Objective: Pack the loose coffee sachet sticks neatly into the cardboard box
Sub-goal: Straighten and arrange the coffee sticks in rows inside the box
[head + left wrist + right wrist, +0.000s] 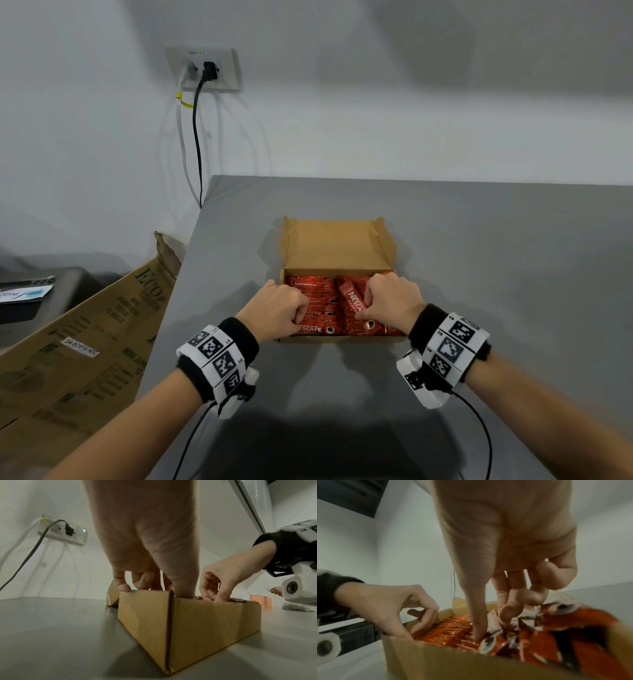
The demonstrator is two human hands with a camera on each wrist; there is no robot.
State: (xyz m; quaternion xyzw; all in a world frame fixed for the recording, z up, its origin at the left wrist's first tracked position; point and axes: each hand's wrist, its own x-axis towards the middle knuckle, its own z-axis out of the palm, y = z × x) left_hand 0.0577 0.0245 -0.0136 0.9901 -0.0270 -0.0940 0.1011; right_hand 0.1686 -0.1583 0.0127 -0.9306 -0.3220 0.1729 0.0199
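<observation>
An open cardboard box [335, 246] sits mid-table, its lid folded back, with rows of red coffee sachet sticks [325, 310] packed on edge inside. My left hand [298, 315] reaches in at the left wall, fingers curled round the sachets there. My right hand [368, 305] pinches one sachet stick [352, 301] lying slanted on top of the right rows. In the right wrist view the right hand [491, 626] has its thumb pressing the stick's end, and the left hand [419, 626] curls over the packed sachets [453, 628]. The left wrist view shows the box's outer wall [214, 622] hiding the contents.
The grey table [479, 257] ends in an edge at the left, where a large printed carton [78, 342] leans. A wall socket [205, 70] with cables hangs behind. Small orange items [260, 600] and a flat packet [298, 607] lie right of the box.
</observation>
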